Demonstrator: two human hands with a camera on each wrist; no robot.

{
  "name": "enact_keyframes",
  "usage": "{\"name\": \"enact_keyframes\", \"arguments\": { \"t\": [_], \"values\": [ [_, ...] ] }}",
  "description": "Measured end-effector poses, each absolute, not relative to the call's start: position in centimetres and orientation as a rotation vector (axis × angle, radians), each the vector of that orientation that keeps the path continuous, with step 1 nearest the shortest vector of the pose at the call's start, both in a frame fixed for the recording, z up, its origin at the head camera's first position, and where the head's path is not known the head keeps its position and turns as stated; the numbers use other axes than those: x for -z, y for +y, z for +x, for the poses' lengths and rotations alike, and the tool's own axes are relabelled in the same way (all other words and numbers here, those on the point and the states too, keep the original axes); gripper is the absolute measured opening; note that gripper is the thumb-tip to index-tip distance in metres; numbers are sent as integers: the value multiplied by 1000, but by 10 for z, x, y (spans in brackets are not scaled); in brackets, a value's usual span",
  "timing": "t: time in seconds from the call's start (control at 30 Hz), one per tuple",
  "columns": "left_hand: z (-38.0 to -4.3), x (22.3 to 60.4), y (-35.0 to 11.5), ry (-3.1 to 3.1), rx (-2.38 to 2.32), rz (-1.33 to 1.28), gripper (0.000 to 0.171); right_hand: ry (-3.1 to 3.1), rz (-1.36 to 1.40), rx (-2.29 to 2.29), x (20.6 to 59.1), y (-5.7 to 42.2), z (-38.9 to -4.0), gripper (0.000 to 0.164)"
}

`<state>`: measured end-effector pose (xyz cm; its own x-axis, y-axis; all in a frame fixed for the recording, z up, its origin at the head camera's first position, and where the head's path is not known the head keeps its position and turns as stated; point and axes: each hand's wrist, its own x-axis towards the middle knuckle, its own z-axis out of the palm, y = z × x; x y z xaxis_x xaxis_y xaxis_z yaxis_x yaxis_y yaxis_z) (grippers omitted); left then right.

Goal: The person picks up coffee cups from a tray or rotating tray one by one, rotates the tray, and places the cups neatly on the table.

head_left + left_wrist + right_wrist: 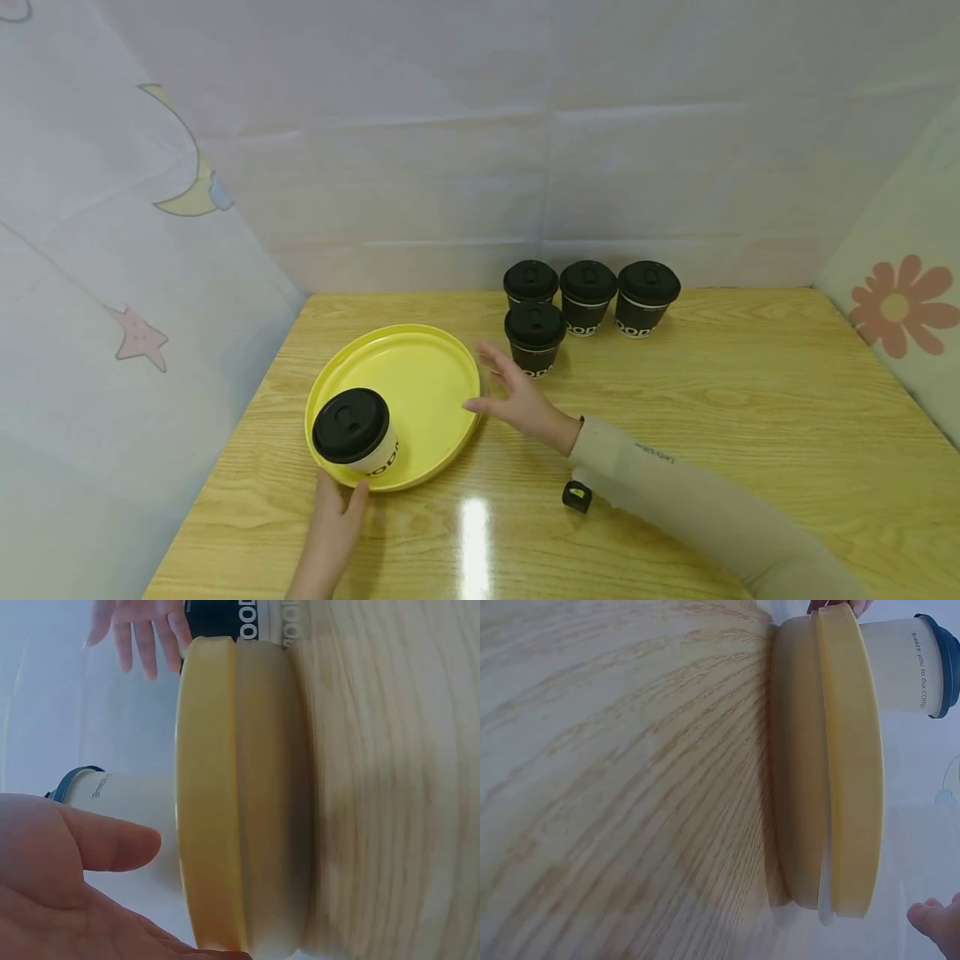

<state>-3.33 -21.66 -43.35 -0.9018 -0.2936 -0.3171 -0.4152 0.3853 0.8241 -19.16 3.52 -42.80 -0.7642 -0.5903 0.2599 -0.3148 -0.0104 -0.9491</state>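
Observation:
A round yellow tray [431, 400] lies on the table at centre left. On its front left part stands a white paper cup [378, 457] with a black lid. My left hand [333, 521] is at the tray's front edge, close to the cup; in the left wrist view its thumb [120, 844] is extended and its fingers reach the tray's rim. By the tray's right rim is my right hand [525, 408], fingers spread and nothing held. Just beyond it stands a black lidded paper cup [534, 342]. Whether the right hand touches the rim cannot be told.
Three more black lidded cups stand in a row at the back: left [530, 279], middle [588, 292] and right [647, 300]. A small black object [577, 497] with a yellow-green mark lies by the right sleeve [675, 483]. Pale printed sheets [450, 167] enclose the table.

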Motion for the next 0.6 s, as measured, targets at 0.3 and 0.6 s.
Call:
{"name": "enact_keyframes", "arguments": {
  "t": [0.3,0.6],
  "values": [
    [-37,426,-240,2542,-1552,-665,74,2034,-978,1827,429,29,-188,82],
    [-47,434,-253,2590,-1514,-620,73,2011,-982,1807,430,25,-184,82]
  ]
}}
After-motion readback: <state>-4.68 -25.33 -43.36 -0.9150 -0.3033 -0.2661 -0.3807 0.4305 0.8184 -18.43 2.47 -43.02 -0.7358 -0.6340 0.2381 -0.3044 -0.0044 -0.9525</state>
